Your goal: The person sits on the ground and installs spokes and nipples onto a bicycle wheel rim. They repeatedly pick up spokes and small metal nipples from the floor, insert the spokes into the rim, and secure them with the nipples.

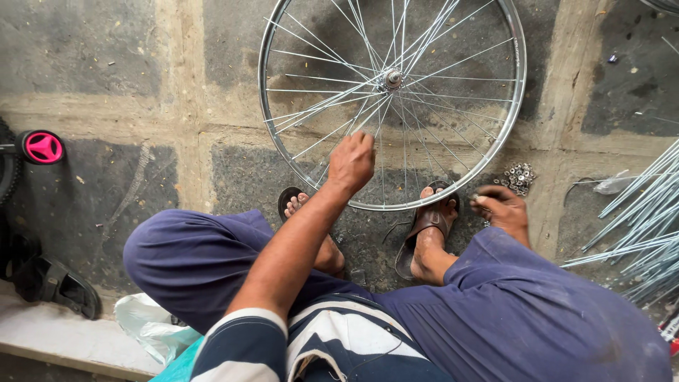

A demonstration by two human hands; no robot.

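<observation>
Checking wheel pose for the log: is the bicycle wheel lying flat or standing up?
Lying flat: the wheel shows its full round face on the paved floor.

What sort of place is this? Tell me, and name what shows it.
Probably a bicycle repair or wheel-building workshop, worked on the floor. A spoked wheel lies on the paving by the left hand, loose spokes are piled at the right, and small metal nuts sit near the right hand.

Shiny bare-metal wheel rim (pixel 509 113) with thin glinting steel spokes (pixel 332 102), small bright metal nuts (pixel 520 177) lying on rough, gritty stone paving (pixel 92 191), loose spokes (pixel 636 233) gleaming silver, worn brown leather-like sandal (pixel 424 226), matt navy cloth trousers (pixel 523 318), glossy pink plastic wheel (pixel 42 147)
</observation>
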